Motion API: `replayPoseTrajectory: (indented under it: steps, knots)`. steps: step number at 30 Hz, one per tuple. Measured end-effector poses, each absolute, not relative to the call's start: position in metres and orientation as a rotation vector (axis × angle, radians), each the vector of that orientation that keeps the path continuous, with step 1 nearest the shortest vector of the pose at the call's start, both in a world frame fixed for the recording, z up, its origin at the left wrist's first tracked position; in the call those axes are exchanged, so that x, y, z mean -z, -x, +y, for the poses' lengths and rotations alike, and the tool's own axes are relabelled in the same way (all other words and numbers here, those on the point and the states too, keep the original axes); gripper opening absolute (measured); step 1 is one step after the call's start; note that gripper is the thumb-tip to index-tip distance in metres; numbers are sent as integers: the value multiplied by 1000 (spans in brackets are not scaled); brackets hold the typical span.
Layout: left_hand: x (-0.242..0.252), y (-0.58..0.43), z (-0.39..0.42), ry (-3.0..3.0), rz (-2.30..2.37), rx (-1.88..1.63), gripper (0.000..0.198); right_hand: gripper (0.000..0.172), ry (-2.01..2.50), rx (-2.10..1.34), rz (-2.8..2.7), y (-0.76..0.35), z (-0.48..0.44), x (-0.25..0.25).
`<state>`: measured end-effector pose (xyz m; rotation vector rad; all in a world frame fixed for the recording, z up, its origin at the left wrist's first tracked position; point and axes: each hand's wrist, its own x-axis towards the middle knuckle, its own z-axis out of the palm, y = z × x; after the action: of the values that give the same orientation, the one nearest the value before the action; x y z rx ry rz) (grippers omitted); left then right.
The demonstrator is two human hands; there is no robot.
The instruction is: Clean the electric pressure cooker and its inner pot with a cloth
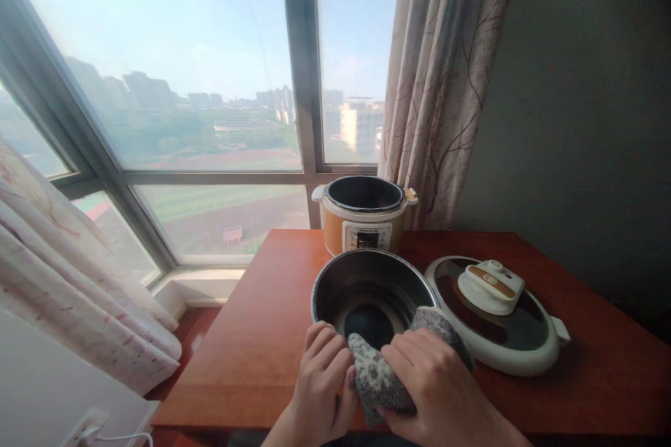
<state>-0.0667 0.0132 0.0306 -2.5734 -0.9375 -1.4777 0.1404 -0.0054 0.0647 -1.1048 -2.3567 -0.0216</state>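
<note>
Left hand (326, 376) grips black pot (331, 288); right hand (430, 371) clutches grey cloth (376, 376)

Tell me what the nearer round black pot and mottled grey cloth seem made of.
Nearer round black pot: probably metal, dark satin coating, judging by sheen and bright rim. Mottled grey cloth: seemingly soft matte textile, by its bunched folds; fibre unclear.

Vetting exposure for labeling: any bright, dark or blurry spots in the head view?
Head view: window bright, scenery beyond hazy; wall at right very dark; inner pot dim inside; speckled gray cloth, left hand and right hand readable, slightly soft.
</note>
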Motion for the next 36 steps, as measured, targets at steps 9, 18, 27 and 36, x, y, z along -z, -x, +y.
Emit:
replayPoseTrajectory:
  steps: [9, 18, 27, 36]
  knots:
    - [-38, 83, 43, 2669, -849, 1600, 29, 34, 1010, -160, -2650, -162, 5, -77]
    - [-46, 116, 69, 2893, -760, 1534, 37, 36, 973, -162, -2657, -179, 12, -76]
    - [-39, 84, 20, 2705, -892, 1300, 16, 35, 1033, 161, -2416, -148, 0, -66]
    - [-42, 67, 14, 2605, -1080, 1610, 23, 31, 1028, 425, -2140, -107, -17, -47]
